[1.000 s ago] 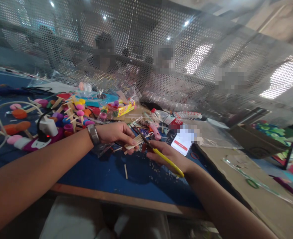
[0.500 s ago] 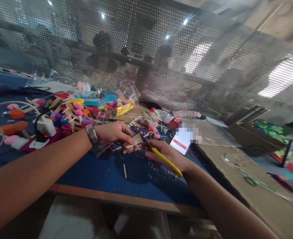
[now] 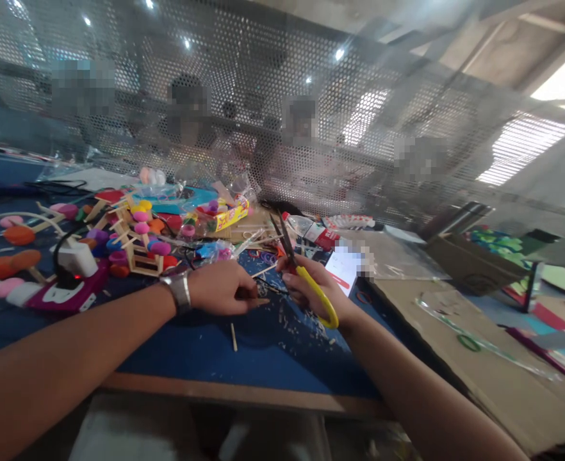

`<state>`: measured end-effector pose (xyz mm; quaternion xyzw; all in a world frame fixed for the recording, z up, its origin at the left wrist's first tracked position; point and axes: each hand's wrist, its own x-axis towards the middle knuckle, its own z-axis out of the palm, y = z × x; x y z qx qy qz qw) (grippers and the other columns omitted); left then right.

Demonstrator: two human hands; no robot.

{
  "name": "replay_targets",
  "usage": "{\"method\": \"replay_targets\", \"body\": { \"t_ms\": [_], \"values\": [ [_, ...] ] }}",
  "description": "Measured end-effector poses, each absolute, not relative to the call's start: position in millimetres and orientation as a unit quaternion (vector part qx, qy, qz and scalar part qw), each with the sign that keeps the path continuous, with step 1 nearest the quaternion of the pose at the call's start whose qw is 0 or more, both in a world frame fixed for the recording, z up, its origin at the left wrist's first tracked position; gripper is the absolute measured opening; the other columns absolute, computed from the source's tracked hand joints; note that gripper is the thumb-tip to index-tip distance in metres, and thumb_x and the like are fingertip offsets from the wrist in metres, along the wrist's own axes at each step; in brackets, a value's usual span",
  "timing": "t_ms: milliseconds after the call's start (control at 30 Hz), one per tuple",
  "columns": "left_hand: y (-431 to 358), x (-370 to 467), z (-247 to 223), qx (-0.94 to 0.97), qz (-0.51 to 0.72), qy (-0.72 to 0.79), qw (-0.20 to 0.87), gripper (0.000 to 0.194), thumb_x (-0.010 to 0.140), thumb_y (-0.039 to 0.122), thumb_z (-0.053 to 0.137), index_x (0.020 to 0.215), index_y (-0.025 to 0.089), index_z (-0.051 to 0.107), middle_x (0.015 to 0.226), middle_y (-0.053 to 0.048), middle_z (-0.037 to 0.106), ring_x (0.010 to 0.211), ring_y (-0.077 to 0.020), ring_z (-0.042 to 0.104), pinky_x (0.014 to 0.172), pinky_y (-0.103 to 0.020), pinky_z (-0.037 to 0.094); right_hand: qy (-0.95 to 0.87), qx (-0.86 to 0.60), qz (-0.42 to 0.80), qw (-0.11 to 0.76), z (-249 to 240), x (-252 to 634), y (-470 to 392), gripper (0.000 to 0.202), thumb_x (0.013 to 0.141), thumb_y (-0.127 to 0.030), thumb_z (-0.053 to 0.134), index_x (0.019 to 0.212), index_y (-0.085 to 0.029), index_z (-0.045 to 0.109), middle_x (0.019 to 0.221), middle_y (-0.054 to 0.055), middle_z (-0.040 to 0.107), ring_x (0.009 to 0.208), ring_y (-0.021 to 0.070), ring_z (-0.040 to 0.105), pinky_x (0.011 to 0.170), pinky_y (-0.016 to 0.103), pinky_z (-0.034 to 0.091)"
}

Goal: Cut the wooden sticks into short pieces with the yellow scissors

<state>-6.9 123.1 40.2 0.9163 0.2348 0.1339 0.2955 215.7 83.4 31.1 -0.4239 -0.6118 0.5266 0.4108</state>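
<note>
My right hand (image 3: 314,285) is closed around yellow-handled scissors (image 3: 325,301), their dark blades pointing up and away from me, slightly apart. Just left of it, my left hand (image 3: 225,288) is low over the blue tabletop (image 3: 263,358), palm down with the fingers curled. A tan tip shows at its fingertips; I cannot make out whether it is wood or a finger. In front of that hand a short wooden stick (image 3: 234,337) lies by itself. Small pale cuttings (image 3: 287,323) are scattered below the scissors.
Left of my hands are a purple power strip (image 3: 66,291) with a white plug, colourful clay tubs and a small wooden stick structure (image 3: 143,259). A lit phone (image 3: 343,266), a cardboard sheet (image 3: 436,333) and a box (image 3: 479,262) are to the right. Perforated mesh (image 3: 263,121) rises behind.
My left hand has turned palm down and lowered; the small wooden stick piece it held no longer shows. The scissors have moved away from it and now point upward.
</note>
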Motion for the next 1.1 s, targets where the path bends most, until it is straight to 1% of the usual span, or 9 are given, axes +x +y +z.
{"method": "replay_targets", "body": {
  "t_ms": [100, 200, 267, 333, 467, 600, 700, 867, 1100],
  "values": [
    [116, 0, 35, 0.948, 0.138, 0.221, 0.180, 0.011, 0.078, 0.019, 0.066, 0.071, 0.019, 0.074, 0.063, -0.003, 0.068, 0.061, -0.0161, 0.060, 0.059, -0.026, 0.036, -0.618, -0.422, 0.511, 0.423, 28, 213, 84, 0.031, 0.078, -0.041, 0.073, 0.092, -0.023, 0.052, 0.057, -0.011, 0.035, 0.042, 0.0071, 0.029, 0.041, 0.024, 0.023],
    [115, 4, 32, 0.956, 0.125, 0.230, 0.130, 0.011, 0.080, 0.021, 0.066, 0.073, 0.019, 0.073, 0.069, -0.006, 0.069, 0.074, -0.0212, 0.064, 0.066, -0.028, 0.041, -0.644, -0.426, 0.487, 0.407, 27, 212, 86, 0.026, 0.080, -0.040, 0.068, 0.092, -0.023, 0.053, 0.057, -0.010, 0.036, 0.044, 0.0085, 0.031, 0.044, 0.025, 0.025],
    [116, 5, 33, 0.951, 0.128, 0.250, 0.127, 0.013, 0.081, 0.030, 0.070, 0.079, 0.018, 0.073, 0.078, -0.008, 0.071, 0.080, -0.0228, 0.065, 0.071, -0.030, 0.044, -0.675, -0.434, 0.448, 0.394, 27, 213, 87, 0.022, 0.079, -0.037, 0.066, 0.091, -0.022, 0.054, 0.058, -0.009, 0.038, 0.048, 0.0101, 0.034, 0.047, 0.026, 0.027],
    [117, 4, 36, 0.930, 0.156, 0.300, 0.145, 0.028, 0.081, 0.044, 0.071, 0.086, 0.016, 0.071, 0.085, -0.009, 0.071, 0.080, -0.0225, 0.064, 0.071, -0.030, 0.045, -0.704, -0.448, 0.395, 0.384, 27, 213, 89, 0.018, 0.077, -0.032, 0.063, 0.090, -0.021, 0.056, 0.061, -0.007, 0.041, 0.053, 0.0121, 0.038, 0.052, 0.027, 0.030],
    [119, 1, 42, 0.849, 0.282, 0.414, 0.169, 0.041, 0.088, 0.056, 0.059, 0.090, 0.015, 0.064, 0.078, -0.006, 0.067, 0.069, -0.0176, 0.058, 0.064, -0.029, 0.041, -0.729, -0.497, 0.301, 0.362, 28, 215, 90, 0.018, 0.075, -0.025, 0.056, 0.092, -0.020, 0.060, 0.066, -0.004, 0.047, 0.059, 0.0144, 0.042, 0.057, 0.028, 0.033],
    [122, -3, 42, 0.818, 0.359, 0.410, 0.186, 0.037, 0.092, 0.051, 0.054, 0.096, 0.015, 0.063, 0.082, -0.006, 0.068, 0.066, -0.0155, 0.057, 0.062, -0.028, 0.042, -0.733, -0.509, 0.287, 0.349, 30, 215, 89, 0.019, 0.074, -0.024, 0.055, 0.092, -0.019, 0.060, 0.066, -0.004, 0.047, 0.058, 0.0142, 0.041, 0.057, 0.028, 0.033],
    [123, -4, 40, 0.837, 0.377, 0.355, 0.177, 0.032, 0.096, 0.042, 0.050, 0.107, 0.015, 0.063, 0.096, -0.010, 0.073, 0.082, -0.0195, 0.066, 0.073, -0.030, 0.048, -0.739, -0.495, 0.310, 0.337, 32, 213, 87, 0.016, 0.074, -0.023, 0.055, 0.090, -0.019, 0.058, 0.065, -0.005, 0.045, 0.056, 0.0134, 0.039, 0.055, 0.027, 0.032],
    [121, -1, 39, 0.850, 0.341, 0.358, 0.179, 0.030, 0.099, 0.031, 0.044, 0.105, 0.015, 0.068, 0.100, -0.011, 0.076, 0.096, -0.0239, 0.070, 0.080, -0.031, 0.049, -0.755, -0.492, 0.288, 0.324, 30, 208, 82, 0.017, 0.073, -0.020, 0.053, 0.089, -0.019, 0.059, 0.064, -0.005, 0.042, 0.057, 0.0135, 0.037, 0.054, 0.027, 0.029],
    [118, 1, 37, 0.850, 0.346, 0.370, 0.145, 0.031, 0.099, 0.028, 0.042, 0.107, 0.014, 0.069, 0.090, -0.011, 0.077, 0.085, -0.0248, 0.072, 0.070, -0.031, 0.046, -0.748, -0.473, 0.330, 0.329, 30, 206, 81, 0.014, 0.072, -0.023, 0.051, 0.085, -0.020, 0.053, 0.068, -0.004, 0.044, 0.061, 0.0136, 0.040, 0.056, 0.027, 0.032]
  ]
}}
